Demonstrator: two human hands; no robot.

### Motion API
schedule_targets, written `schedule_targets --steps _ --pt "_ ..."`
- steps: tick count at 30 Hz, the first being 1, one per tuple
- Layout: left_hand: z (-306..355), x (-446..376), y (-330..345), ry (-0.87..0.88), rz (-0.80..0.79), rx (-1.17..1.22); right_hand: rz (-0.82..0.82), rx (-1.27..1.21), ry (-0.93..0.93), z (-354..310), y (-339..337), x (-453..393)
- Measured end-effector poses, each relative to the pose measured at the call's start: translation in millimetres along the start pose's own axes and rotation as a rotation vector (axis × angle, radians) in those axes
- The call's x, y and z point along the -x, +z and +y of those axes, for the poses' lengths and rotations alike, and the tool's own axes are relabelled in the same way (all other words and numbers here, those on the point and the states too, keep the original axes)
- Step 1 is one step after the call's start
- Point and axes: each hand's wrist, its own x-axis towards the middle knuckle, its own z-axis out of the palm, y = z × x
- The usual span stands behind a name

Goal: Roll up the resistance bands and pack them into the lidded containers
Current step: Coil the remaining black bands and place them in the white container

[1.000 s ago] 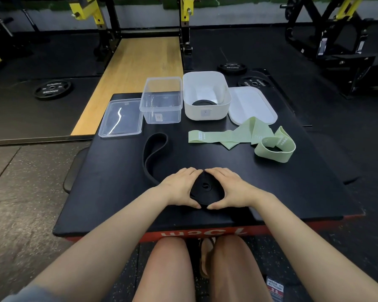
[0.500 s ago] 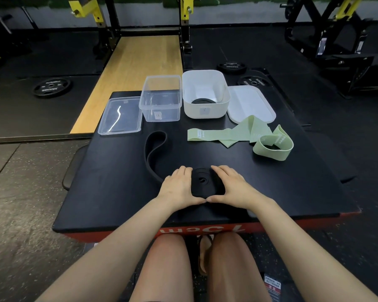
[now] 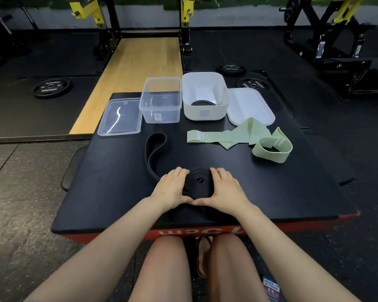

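- A black padded platform (image 3: 109,188) with a red front edge carries everything.
- Far side, left to right: clear lid (image 3: 119,117), clear container (image 3: 160,100), white container (image 3: 205,95), white lid (image 3: 250,105).
- Middle: black band (image 3: 154,149), partly coiled; green bands (image 3: 238,137), loose.

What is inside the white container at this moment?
One rolled black band lies flat on the bottom of the white container, against the near wall. That wall hides the roll's near edge and the floor just behind it. The rest of the visible interior is bare.
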Motion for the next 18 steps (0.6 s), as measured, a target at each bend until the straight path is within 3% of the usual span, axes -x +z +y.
schedule_targets --steps 5,10,18 --pt "-15 -8 -18 0.125 -0.089 -0.067 0.135 0.079 0.007 -5 13 -1" --pt "-18 -10 -26 0.182 -0.109 -0.121 0.131 -0.003 -0.090 5 9 -5" --pt "-28 -5 -22 0.189 -0.086 -0.135 -0.119 -0.041 -0.287 24 -15 -22"
